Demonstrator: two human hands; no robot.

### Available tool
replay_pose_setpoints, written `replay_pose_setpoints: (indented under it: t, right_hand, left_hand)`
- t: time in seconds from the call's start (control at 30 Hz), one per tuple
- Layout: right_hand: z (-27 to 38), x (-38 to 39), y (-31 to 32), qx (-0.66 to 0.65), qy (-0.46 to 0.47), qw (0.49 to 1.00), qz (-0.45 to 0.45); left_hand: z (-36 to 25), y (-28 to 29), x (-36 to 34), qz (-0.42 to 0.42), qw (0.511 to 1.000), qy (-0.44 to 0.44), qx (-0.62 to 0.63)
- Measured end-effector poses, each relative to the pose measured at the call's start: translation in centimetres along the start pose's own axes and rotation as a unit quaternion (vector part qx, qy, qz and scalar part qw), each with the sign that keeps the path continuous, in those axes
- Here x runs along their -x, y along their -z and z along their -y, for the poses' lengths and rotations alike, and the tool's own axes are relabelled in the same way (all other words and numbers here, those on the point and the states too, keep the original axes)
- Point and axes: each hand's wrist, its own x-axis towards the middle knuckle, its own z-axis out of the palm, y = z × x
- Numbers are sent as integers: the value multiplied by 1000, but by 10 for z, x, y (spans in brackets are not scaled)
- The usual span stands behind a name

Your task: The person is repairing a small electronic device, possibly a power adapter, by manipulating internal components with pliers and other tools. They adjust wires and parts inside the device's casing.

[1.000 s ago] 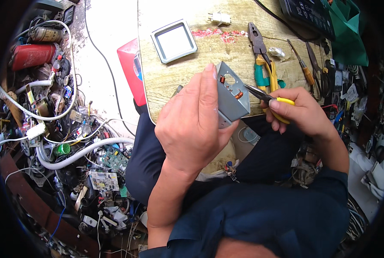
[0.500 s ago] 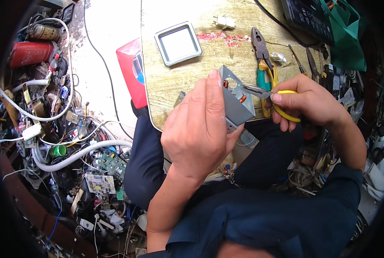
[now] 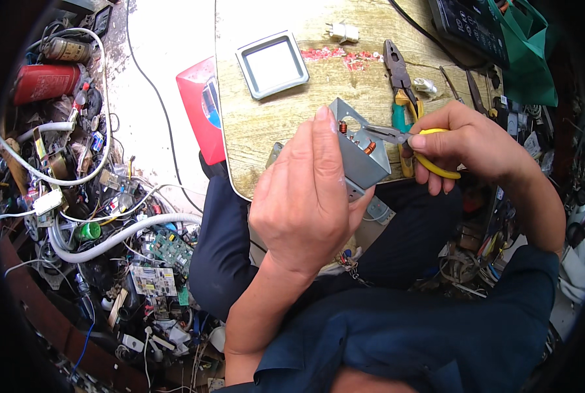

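My left hand [image 3: 305, 190] is closed round a grey metal box [image 3: 365, 165], tilted above the near edge of the table, with its open side toward the right. Copper coils [image 3: 369, 148] show inside the box. In my right hand [image 3: 459, 144] are needle-nose pliers [image 3: 387, 135] with yellow handles; their jaws reach into the box's open side, beside the coils. Whether the jaw tips grip anything is too small to tell. The far part of the box is hidden behind my left fingers.
On the wooden table [image 3: 253, 131] lie a square metal frame [image 3: 271, 65], a white plug [image 3: 343, 33], and larger combination pliers [image 3: 397, 75]. A black control panel [image 3: 469, 29] and a green bag [image 3: 528, 59] stand at the far right. Circuit boards [image 3: 153, 280] and cables crowd the left floor.
The plier handles have turned slightly and the right hand has shifted a little to the right. The box and left hand have moved only slightly.
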Motion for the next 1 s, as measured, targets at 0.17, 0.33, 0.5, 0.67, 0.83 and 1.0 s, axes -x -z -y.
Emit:
replay_pose_setpoints:
  t: [0.17,0.33,0.5,0.67,0.83,1.0]
  right_hand:
    - [0,-1,0,14,0,1000,-3]
    - [-1,-1,-2,17,5,1000,-12]
    - [-5,-1,-1,22,19,1000,-9]
    - [-9,0,-3,7,28,999,-19]
    - [-15,-1,-1,53,66,996,-23]
    - [-26,-4,24,403,307,859,-75]
  left_hand:
    - [-1,-3,2,-9,1000,2,-8]
    - [-2,-4,3,-13,1000,1,-13]
    - [-2,-5,3,-19,1000,-4,-17]
    - [-2,-3,2,-15,1000,-1,-8]
    - [-2,0,1,-2,1000,2,4]
    - [-2,10,-4,49,998,15,47]
